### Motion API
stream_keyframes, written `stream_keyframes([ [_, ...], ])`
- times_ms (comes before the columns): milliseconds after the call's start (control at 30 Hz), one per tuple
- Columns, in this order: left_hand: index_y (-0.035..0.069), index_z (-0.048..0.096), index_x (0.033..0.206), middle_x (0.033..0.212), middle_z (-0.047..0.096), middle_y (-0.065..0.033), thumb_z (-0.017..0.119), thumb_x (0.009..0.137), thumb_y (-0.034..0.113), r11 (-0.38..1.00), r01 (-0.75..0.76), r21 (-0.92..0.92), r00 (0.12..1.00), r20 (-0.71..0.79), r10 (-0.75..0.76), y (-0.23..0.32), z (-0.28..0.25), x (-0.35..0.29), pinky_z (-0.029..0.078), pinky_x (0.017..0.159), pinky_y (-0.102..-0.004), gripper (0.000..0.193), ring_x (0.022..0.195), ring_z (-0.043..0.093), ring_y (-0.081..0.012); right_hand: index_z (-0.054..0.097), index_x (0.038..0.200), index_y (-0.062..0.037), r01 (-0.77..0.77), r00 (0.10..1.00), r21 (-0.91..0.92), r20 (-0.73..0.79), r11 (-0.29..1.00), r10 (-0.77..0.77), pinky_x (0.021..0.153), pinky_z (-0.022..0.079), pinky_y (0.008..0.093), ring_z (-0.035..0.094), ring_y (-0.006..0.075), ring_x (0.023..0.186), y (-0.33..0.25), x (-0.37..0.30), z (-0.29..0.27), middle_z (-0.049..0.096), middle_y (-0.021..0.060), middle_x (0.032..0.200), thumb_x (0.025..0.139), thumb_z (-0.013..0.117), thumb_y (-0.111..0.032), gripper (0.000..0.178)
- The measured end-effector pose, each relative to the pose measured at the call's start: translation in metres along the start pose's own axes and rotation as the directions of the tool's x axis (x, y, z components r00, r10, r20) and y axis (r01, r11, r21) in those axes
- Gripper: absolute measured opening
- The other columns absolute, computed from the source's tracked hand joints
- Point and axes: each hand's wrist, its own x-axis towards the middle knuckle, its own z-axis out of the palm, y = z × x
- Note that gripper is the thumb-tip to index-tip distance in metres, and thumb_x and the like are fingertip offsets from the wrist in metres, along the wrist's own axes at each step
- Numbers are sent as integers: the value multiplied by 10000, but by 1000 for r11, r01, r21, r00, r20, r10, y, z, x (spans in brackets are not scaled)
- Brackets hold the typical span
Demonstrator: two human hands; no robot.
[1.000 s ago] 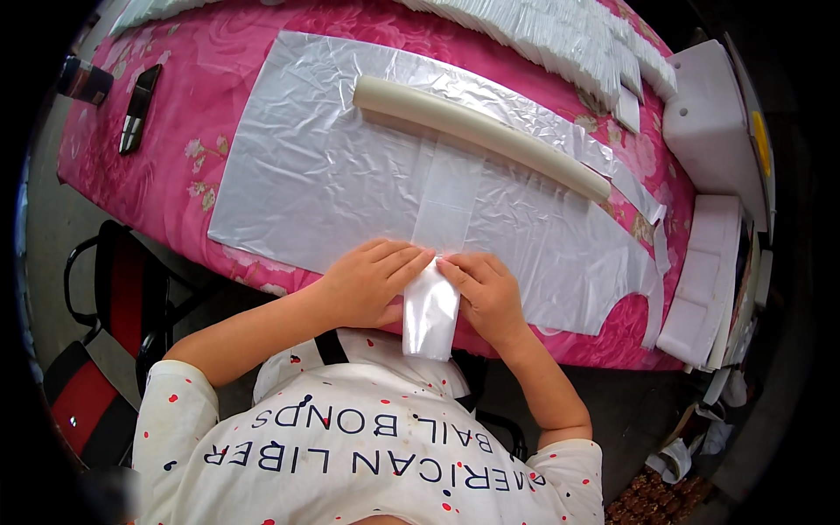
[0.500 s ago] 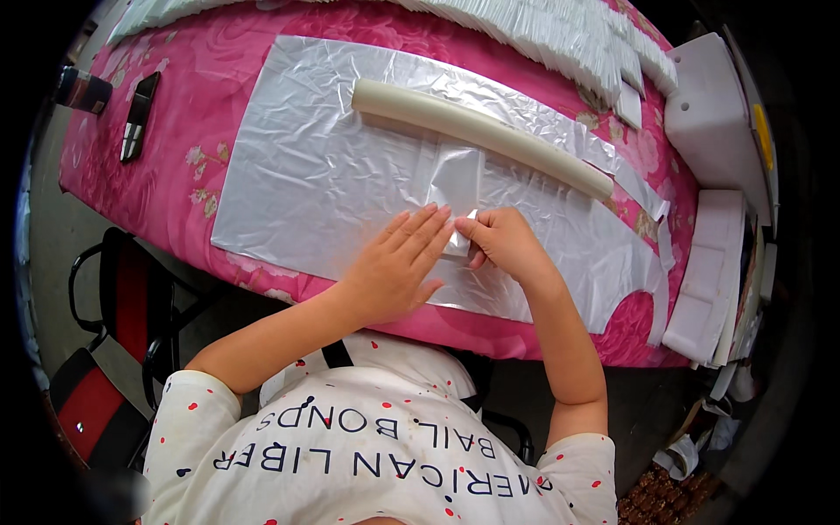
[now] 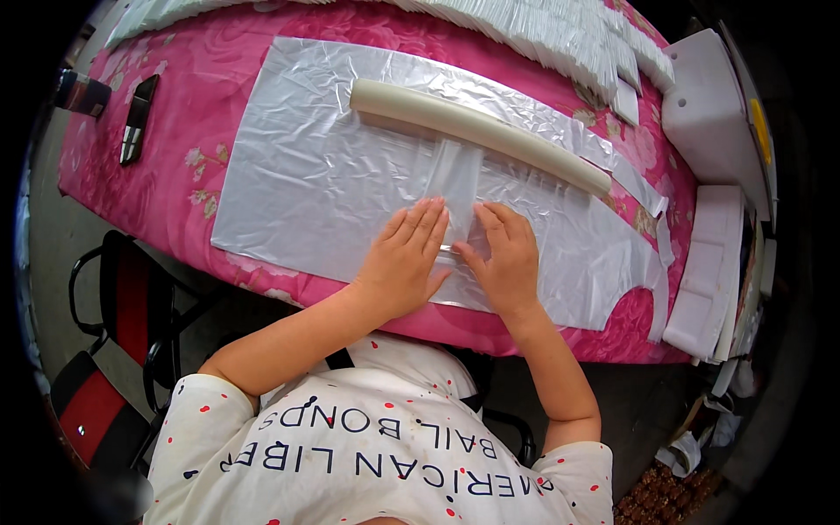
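A folded strip of thin, shiny plastic film (image 3: 457, 171) lies on a wide silvery-white plastic sheet (image 3: 289, 184). My left hand (image 3: 398, 258) rests flat along the strip's left side, fingers stretched out and thumb apart. On the other side, my right hand (image 3: 507, 254) is open, its fingertips and thumb touching the strip's right edge near its lower end. Between the two hands a narrow part of the strip shows; my fingers cover some of its edges. Just beyond the strip lies a long cream-coloured tube (image 3: 481, 131), across the sheet.
A pink flowered cloth (image 3: 166, 201) covers the table. Folded white pieces (image 3: 542, 44) stand in long rows at the far edge. White foam boxes (image 3: 713, 114) are at the right. A phone-like dark object (image 3: 138, 118) and a dark jar (image 3: 83, 91) lie left. Red-black chairs (image 3: 131, 297) stand lower left.
My right hand has gone from pinching the strip's corner to lying open beside it. My left hand stays flat, shifted slightly. The strip's lower part now looks flatter.
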Motion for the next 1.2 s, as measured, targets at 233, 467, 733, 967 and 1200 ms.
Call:
stream_keyframes([
  [233, -43, 478, 1190, 1215, 518, -168, 614, 690, 114, 993, -64, 103, 989, -123, 76, -9, -7, 16, 420, 889, -367, 541, 1106, 510, -273, 588, 1104, -20, 289, 922, 122, 231, 950, -310, 968, 392, 391, 504, 272, 1137, 22, 26, 0, 561, 109, 1193, 711, 618, -76, 398],
  [467, 4, 574, 1063, 1067, 617, -108, 568, 687, 38, 972, -217, 86, 967, -119, 226, -24, -13, 18, 469, 809, -337, 377, 986, 587, -229, 619, 1026, -30, 379, 903, 163, 150, 911, -402, 886, 445, 378, 574, 247, 1025, 32, 27, 3, 620, 76, 1088, 683, 610, -50, 343],
  [733, 34, 576, 1086, 1039, 625, -88, 632, 623, 106, 957, -279, -76, 956, -120, 269, -24, -24, -22, 436, 875, -399, 472, 945, 598, -220, 657, 946, -73, 387, 903, 296, 71, 873, -424, 724, 497, 335, 610, 220, 850, 6, -13, 4, 655, 40, 945, 651, 651, -35, 297],
  [967, 17, 560, 1121, 851, 656, -82, 640, 747, 162, 966, 10, -258, 999, -45, -23, -21, -28, -13, 452, 754, -369, 409, 790, 622, -239, 674, 869, -17, -491, 844, 457, 459, 741, 276, 534, 431, 304, 585, 189, 557, -1, 5, -5, 616, 110, 648, 819, 606, -115, 130],
  [1200, -19, 449, 1255, 697, 661, -63, 671, 760, 244, 814, 400, -422, 913, 106, -394, -23, -29, 10, 467, 545, -323, 603, 598, 628, -216, 665, 761, 33, -729, 614, 290, 677, 620, 406, 508, 449, 284, 586, 142, 489, 4, 39, -1, 602, 101, 558, 821, 609, -249, 294],
])
